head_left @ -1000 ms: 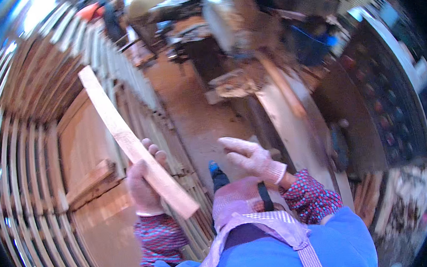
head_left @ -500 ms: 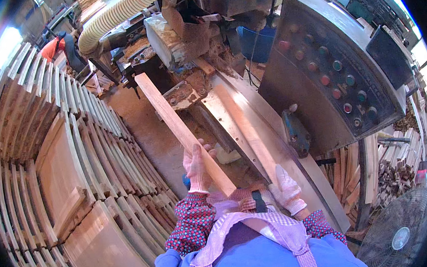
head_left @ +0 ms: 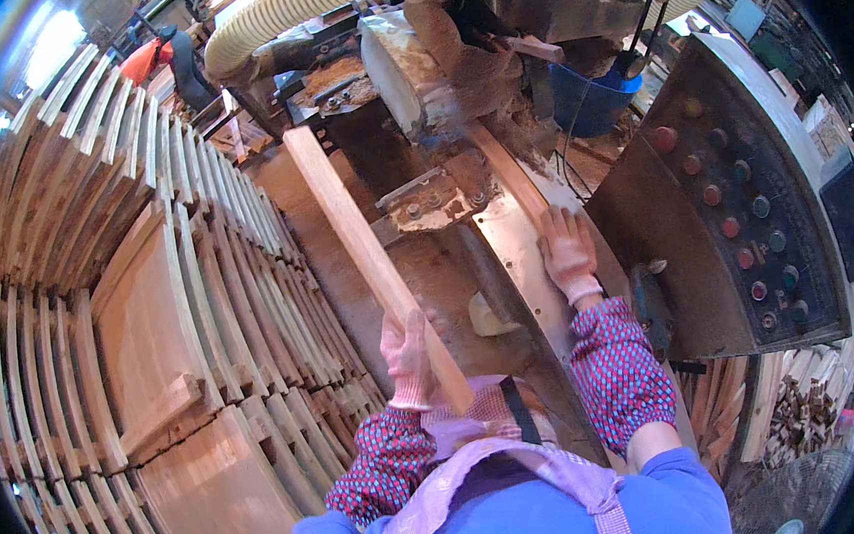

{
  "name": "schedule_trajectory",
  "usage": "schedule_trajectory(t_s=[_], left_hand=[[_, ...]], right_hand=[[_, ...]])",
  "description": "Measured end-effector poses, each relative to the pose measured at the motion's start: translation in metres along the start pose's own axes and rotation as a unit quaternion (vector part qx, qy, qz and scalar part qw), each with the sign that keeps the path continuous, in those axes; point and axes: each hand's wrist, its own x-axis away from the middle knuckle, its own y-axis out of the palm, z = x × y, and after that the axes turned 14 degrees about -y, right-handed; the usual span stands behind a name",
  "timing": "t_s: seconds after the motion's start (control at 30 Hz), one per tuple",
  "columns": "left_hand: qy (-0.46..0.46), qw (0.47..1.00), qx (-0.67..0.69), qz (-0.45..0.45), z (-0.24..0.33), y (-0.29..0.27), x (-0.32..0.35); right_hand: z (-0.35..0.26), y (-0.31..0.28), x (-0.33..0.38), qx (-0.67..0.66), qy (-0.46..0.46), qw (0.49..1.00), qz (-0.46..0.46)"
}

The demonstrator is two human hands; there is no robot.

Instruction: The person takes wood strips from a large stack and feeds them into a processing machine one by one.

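My left hand (head_left: 407,361), in a pale glove, is closed round the lower part of a long wooden strip (head_left: 360,242). This strip slants up and away to the left, clear of the machine. My right hand (head_left: 568,253), also gloved, lies with fingers stretched out at the near end of a second wooden strip (head_left: 508,172). That strip rests on the metal machine bed (head_left: 511,255), and its far end runs in under the dusty machine head (head_left: 452,74), where it is hidden.
Tall stacks of wooden boards (head_left: 139,300) stand at the left. A control panel with coloured buttons (head_left: 733,203) rises on the right, above piled wood offcuts (head_left: 804,408). Beyond are a ribbed hose (head_left: 297,21), a blue bucket (head_left: 589,99) and a person in orange (head_left: 145,61).
My right hand has pushed forward along the machine bed, and the strip there has slid farther under the head. My left hand still holds its strip.
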Motion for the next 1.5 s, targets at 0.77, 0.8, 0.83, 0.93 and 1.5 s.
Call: schedule_trajectory(t_s=[0.77, 0.8, 0.83, 0.93, 1.5], left_hand=[[0.079, 0.465, -0.616, 0.631, 0.297, -0.435, 0.028], [0.009, 0.488, -0.606, 0.628, 0.317, -0.474, 0.032], [-0.03, 0.462, -0.612, 0.641, 0.331, -0.496, 0.029], [-0.106, 0.362, -0.644, 0.666, 0.356, -0.563, 0.039], [-0.114, 0.945, -0.111, 0.286, 0.356, -0.421, 0.095]], right_hand=[[-0.07, -0.074, 0.21, -0.155, 0.071, 0.985, -0.021], [-0.061, -0.071, 0.171, -0.095, 0.019, 0.993, -0.069], [-0.047, -0.051, 0.142, -0.058, 0.026, 0.992, -0.108], [-0.006, 0.004, 0.087, -0.047, 0.008, 0.997, -0.067], [-0.151, -0.039, -0.142, -0.523, 0.024, 0.851, -0.024]])
